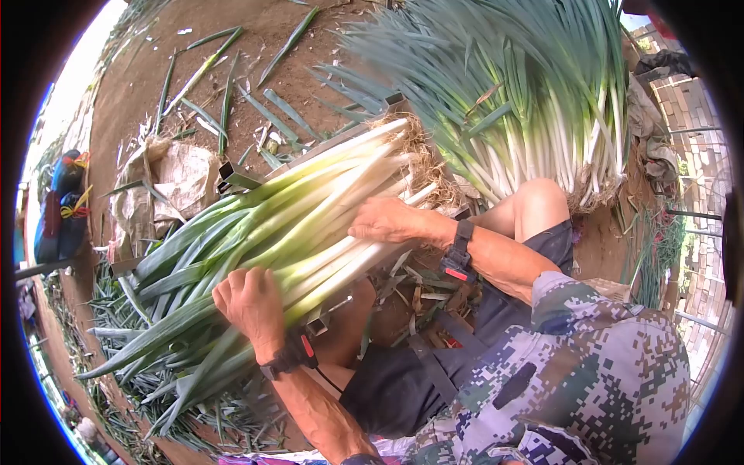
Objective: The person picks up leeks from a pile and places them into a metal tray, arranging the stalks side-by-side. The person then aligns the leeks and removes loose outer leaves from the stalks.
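A thick bundle of green onions lies slanted across a metal frame, roots at the upper right and green leaves at the lower left. My left hand is closed around stalks on the near side, where white turns to green. Higher up, my right hand rests on the white stalks near the roots, its fingers curled round some of them. Its fingertips are partly hidden, and both wrists wear dark straps. Behind the right forearm stands a large pile of green onions, white ends down.
Loose leaves litter the brown soil ahead. A crumpled pale sack lies left of the frame. More leaf scraps are between my legs. Dark blue bundles with coloured ties stand far left, and a brick surface runs along the right.
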Demonstrator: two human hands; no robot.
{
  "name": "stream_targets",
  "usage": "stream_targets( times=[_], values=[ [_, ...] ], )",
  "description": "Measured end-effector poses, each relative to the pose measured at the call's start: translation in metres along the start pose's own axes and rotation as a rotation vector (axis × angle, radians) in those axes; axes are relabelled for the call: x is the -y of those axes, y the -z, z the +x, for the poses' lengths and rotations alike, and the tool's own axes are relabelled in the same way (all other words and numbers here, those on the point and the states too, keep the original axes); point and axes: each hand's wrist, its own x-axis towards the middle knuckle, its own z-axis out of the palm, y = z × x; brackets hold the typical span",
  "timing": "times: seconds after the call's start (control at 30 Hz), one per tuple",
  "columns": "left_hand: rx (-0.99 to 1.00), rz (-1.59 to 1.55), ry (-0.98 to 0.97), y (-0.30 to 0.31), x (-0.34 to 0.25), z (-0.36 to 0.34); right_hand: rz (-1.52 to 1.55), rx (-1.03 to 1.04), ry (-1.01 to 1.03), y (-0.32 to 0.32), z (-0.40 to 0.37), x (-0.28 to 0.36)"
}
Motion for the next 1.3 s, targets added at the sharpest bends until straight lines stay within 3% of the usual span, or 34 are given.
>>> stream_targets(
  times=[0.1, 0.17, 0.3, 0.4, 0.43, 0.6, 0.7, 0.73, 0.83, 0.93, 1.03, 1.17, 1.3],
  values=[
    [-0.044, 0.000, 0.005, 0.007, -0.008, -0.005, -0.116, -0.051, -0.008, 0.004, -0.001, 0.002],
    [-0.101, -0.003, -0.029, 0.007, -0.009, -0.011, -0.231, 0.103, -0.242, 0.025, -0.006, 0.004],
    [-0.131, 0.007, -0.022, 0.003, -0.004, -0.011, -0.094, -0.018, -0.368, 0.033, -0.018, -0.021],
    [-0.053, 0.052, 0.011, 0.008, -0.004, -0.008, -0.040, 0.053, -0.454, 0.055, -0.021, -0.021],
    [-0.025, 0.054, 0.019, 0.010, -0.003, -0.009, 0.040, -0.054, -0.421, 0.048, -0.028, -0.039],
    [-0.027, -0.037, 0.073, 0.003, 0.010, 0.000, -0.033, 0.033, -0.550, 0.060, -0.029, -0.022],
    [0.038, -0.008, 0.079, 0.000, 0.011, -0.002, -0.543, -0.376, -0.104, 0.044, -0.024, -0.017],
    [0.031, -0.011, 0.070, 0.000, 0.011, -0.002, -0.472, -0.318, -0.221, 0.044, -0.016, -0.017],
    [0.024, -0.018, 0.070, 0.001, 0.011, -0.003, -0.295, -0.583, 0.029, 0.028, 0.040, -0.007],
    [0.000, -0.057, 0.081, 0.005, 0.007, -0.005, -0.593, -0.416, 0.038, -0.015, 0.064, -0.023],
    [-0.032, -0.082, 0.094, 0.013, 0.004, -0.004, -0.469, -0.223, -0.073, -0.005, 0.035, 0.009],
    [-0.036, -0.096, 0.077, 0.011, 0.000, 0.000, -0.494, -0.174, -0.066, 0.001, 0.054, -0.004],
    [-0.123, -0.084, 0.089, 0.008, 0.004, 0.003, -0.519, -0.260, 0.000, -0.009, 0.044, -0.009]
  ],
)
